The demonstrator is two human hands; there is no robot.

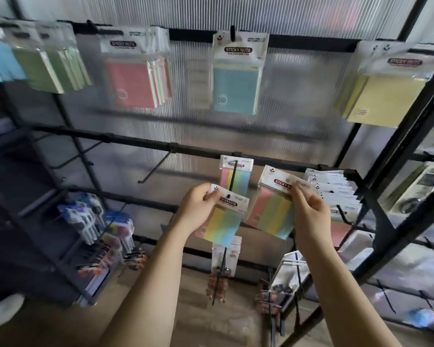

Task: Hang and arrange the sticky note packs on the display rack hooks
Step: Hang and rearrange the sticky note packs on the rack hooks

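My left hand (198,205) pinches the header of a striped sticky note pack (223,221), held below the middle rail. In my right hand (308,209) is a second striped pack (273,211), gripped by its top right corner and tilted. Behind them one striped pack (236,175) hangs on a black hook (233,176). To the left a bare hook (156,169) sticks out from the middle rail (135,140). A row of several packs (333,189) hangs on a hook at the right.
The top rail carries a pink pack (133,81), a blue pack (236,88), green packs (48,68) and yellow packs (383,96). Lower hooks hold small clip packets (223,261). Other stationery (95,221) fills the lower left rack. A black frame post (396,176) stands at right.
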